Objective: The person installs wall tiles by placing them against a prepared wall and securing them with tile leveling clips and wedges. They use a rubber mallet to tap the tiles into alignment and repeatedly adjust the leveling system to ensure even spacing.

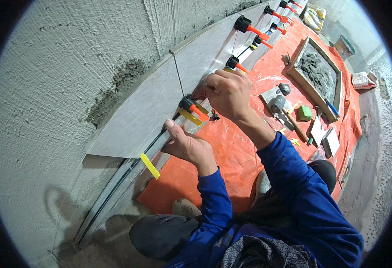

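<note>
My left hand (188,145) is curled at the long metal rail (135,165) under the wall tiles, its thumb on the upper side. Just above it, a black and orange tile-levelling clip (189,105) sits at the joint between a grey tile (135,114) and the neighbouring tile (205,58). A yellow wedge (190,117) lies under that clip. My right hand (229,94) is closed at the lower edge of the neighbouring tile; whatever its fingers hold is hidden. Another yellow wedge (150,166) sticks out between the grey tile and the rail.
More clips (245,25) line the tile joints further along the wall. On the orange sheet (231,147) lie a mallet (278,103), a green sponge (304,113) and tile pieces (331,143). A wooden trough (334,111) holds grey mortar (314,67). Beyond stand a bucket (344,47) and bags (314,18).
</note>
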A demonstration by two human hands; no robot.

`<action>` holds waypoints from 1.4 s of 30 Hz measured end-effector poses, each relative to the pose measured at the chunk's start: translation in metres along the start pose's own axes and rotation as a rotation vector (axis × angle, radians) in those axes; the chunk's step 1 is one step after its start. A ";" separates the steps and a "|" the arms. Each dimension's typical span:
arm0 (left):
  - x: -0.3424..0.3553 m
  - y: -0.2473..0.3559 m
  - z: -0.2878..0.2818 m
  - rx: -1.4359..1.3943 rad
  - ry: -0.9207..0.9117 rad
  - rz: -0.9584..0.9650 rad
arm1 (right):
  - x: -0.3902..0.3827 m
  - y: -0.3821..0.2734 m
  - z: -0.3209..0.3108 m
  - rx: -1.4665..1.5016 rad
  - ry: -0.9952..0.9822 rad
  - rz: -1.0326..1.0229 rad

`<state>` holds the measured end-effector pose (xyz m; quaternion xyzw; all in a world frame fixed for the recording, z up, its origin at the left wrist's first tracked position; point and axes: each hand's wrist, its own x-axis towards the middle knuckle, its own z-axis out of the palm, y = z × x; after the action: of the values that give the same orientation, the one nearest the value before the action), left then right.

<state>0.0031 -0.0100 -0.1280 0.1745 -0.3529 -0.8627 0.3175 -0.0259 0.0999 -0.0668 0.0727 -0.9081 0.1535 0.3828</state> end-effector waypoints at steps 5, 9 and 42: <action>-0.003 0.002 0.003 0.011 0.038 -0.019 | -0.001 0.002 0.007 -0.002 0.102 -0.033; -0.005 0.002 0.004 -0.033 -0.008 0.022 | -0.003 0.003 0.011 -0.012 0.136 -0.037; -0.007 0.032 -0.009 -0.121 0.142 -0.228 | -0.008 0.012 0.014 0.094 0.051 0.066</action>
<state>0.0267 -0.0273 -0.1112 0.2546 -0.2549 -0.8983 0.2515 -0.0328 0.1062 -0.0848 0.0567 -0.8917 0.2105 0.3967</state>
